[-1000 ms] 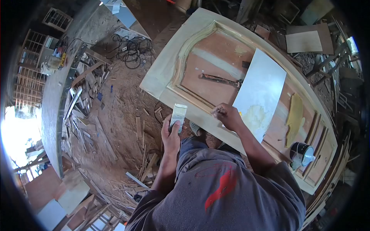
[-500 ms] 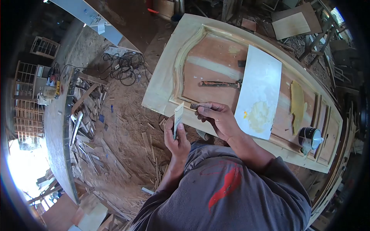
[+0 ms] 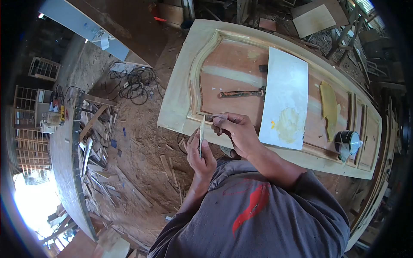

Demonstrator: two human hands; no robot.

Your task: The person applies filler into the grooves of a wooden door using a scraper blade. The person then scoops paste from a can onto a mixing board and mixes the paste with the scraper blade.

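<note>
The left hand [image 3: 203, 160] has fingers clamped on a scraper [image 3: 202, 134], eleven o'clock from the shirt [image 3: 266, 215]; the right hand's [image 3: 240, 136] pinch a dark scrap [image 3: 209, 117] at three o'clock from its tip. Best keep the scraper steady, scrap pressure light.

Both arms bend at the elbows, bringing the hands close together in front of the torso [image 3: 266, 210]. The left hand [image 3: 200, 157] points upward, its thumb [image 3: 207, 150] opposing curled fingers [image 3: 193, 144]. The right forearm [image 3: 279, 165] slants inward, and the right hand [image 3: 240, 134] pinches between thumb and forefinger, slightly farther forward.
</note>
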